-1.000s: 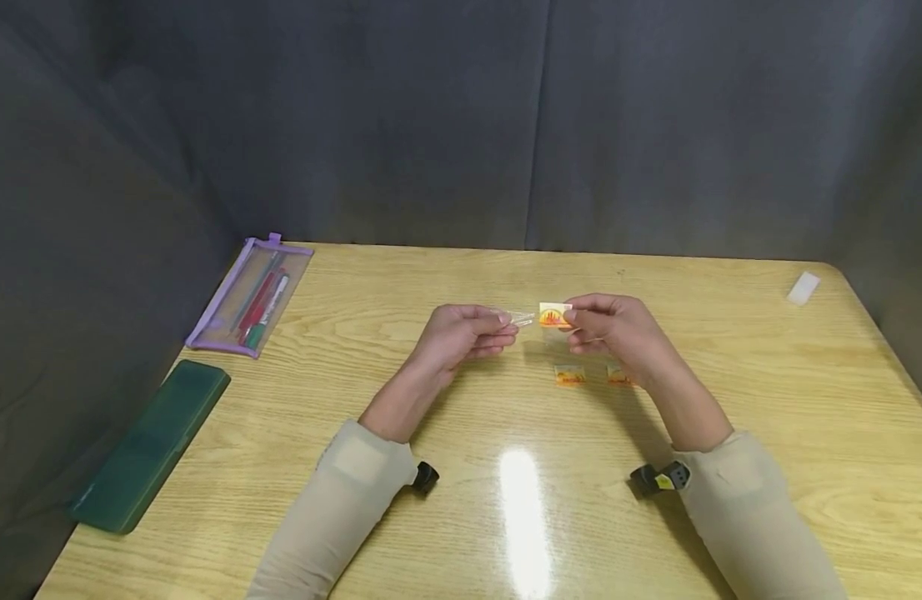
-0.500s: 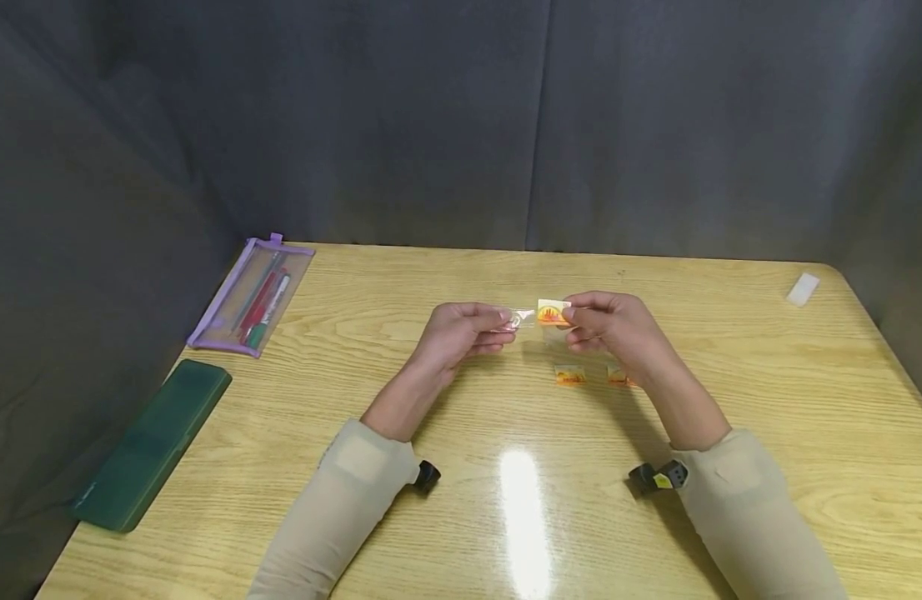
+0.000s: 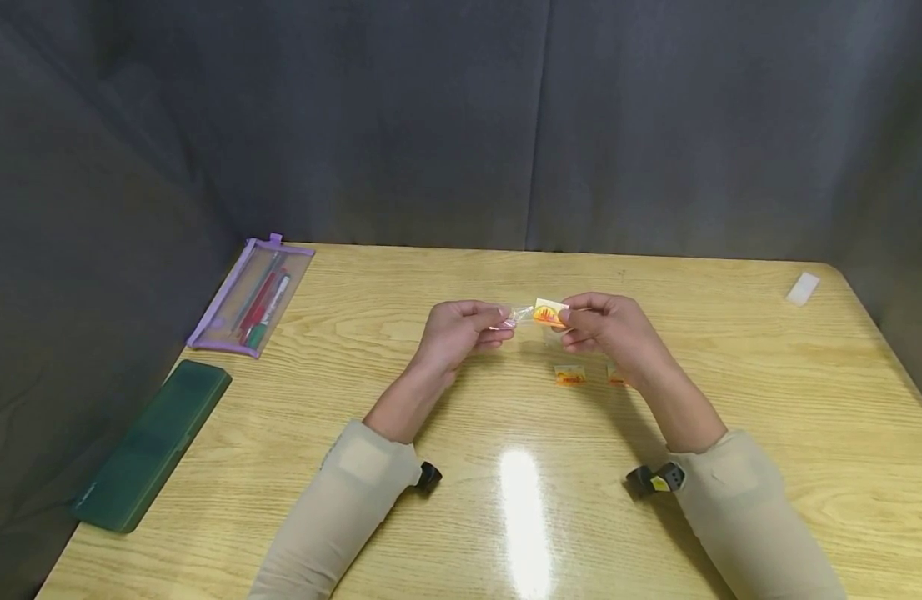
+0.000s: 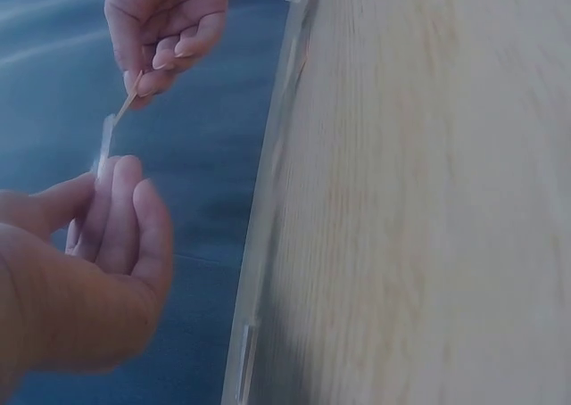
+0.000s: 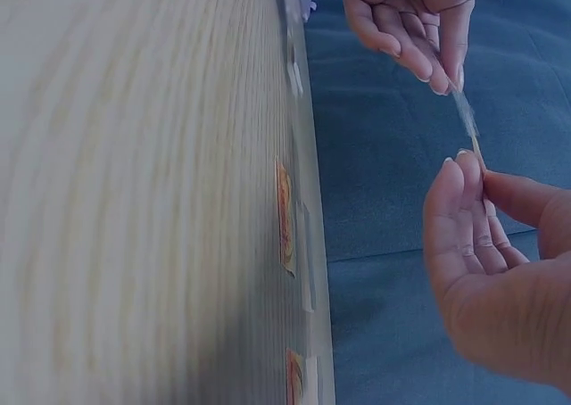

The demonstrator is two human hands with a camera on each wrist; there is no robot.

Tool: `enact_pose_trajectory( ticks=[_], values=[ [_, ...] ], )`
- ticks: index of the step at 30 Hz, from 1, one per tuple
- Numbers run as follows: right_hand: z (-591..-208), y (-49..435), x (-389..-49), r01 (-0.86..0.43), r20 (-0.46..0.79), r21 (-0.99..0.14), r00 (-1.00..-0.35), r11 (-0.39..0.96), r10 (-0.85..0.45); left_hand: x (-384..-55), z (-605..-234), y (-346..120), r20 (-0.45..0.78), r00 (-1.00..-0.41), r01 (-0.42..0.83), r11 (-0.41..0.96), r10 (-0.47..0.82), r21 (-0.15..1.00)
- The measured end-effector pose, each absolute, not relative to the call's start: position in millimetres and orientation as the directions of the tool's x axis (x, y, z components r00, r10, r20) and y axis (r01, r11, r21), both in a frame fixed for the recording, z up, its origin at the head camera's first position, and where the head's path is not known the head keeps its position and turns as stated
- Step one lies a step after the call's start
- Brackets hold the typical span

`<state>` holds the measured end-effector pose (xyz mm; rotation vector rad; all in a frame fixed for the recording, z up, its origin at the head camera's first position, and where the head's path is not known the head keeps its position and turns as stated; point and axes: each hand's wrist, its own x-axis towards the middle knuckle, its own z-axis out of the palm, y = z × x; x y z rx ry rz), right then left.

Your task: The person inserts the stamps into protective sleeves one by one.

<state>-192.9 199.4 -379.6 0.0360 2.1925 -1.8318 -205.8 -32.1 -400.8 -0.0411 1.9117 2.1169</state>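
Note:
In the head view my left hand (image 3: 461, 333) pinches a strip of clear, shiny plastic film (image 3: 523, 315) between thumb and fingers. Facing it, my right hand (image 3: 614, 337) holds a small card with a yellow and orange print (image 3: 548, 312) by its right end. The card's left edge meets the end of the film, and both are held above the table. From the left wrist view the film (image 4: 106, 139) and the card (image 4: 127, 100) appear edge-on, end to end. Below the hands lie two similar orange-printed pieces (image 3: 569, 375), one partly covered by my right hand.
A purple-edged mesh pouch with pens (image 3: 236, 308) lies at the table's far left, and a dark green case (image 3: 153, 446) sits in front of it. A small white block (image 3: 803, 288) is at the back right. Dark curtains (image 3: 431, 125) surround the wooden table (image 3: 461, 517).
The card in my right hand has shifted slightly left and tilted. The film in my left hand has turned and now catches the light differently. Both hands keep their hold.

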Motion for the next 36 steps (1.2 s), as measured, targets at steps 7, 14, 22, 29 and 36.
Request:
enact_pose_trajectory(
  ticks=[7,14,22,29,36],
  values=[
    [-380.4,200.8,-193.3,0.199,-0.240,-0.952,-0.957,0.233,-0.164,-203.8,-399.7,-32.8,-0.182,-0.966,-0.195,-0.055,0.186,0.979],
    [-379.2,200.3,-191.8,0.196,-0.238,-0.952,-0.957,0.233,-0.168,-203.9,-400.4,-32.1,-0.184,-0.968,-0.195,-0.049,0.172,0.980],
    [-380.5,199.9,-191.5,0.183,-0.229,-0.955,-0.955,0.234,-0.189,-204.1,-399.8,-31.1,-0.188,-0.969,-0.203,-0.086,0.157,0.975],
    [-382.5,199.2,-191.8,0.179,-0.230,-0.953,-0.953,0.245,-0.199,-205.3,-401.5,-30.4,-0.193,-0.969,-0.210,-0.098,0.158,0.973],
    [-383.3,197.6,-191.5,0.195,-0.244,-0.952,-0.949,0.235,-0.202,-204.4,-401.8,-29.9,-0.176,-0.974,-0.191,-0.104,0.142,0.976]
  ],
)
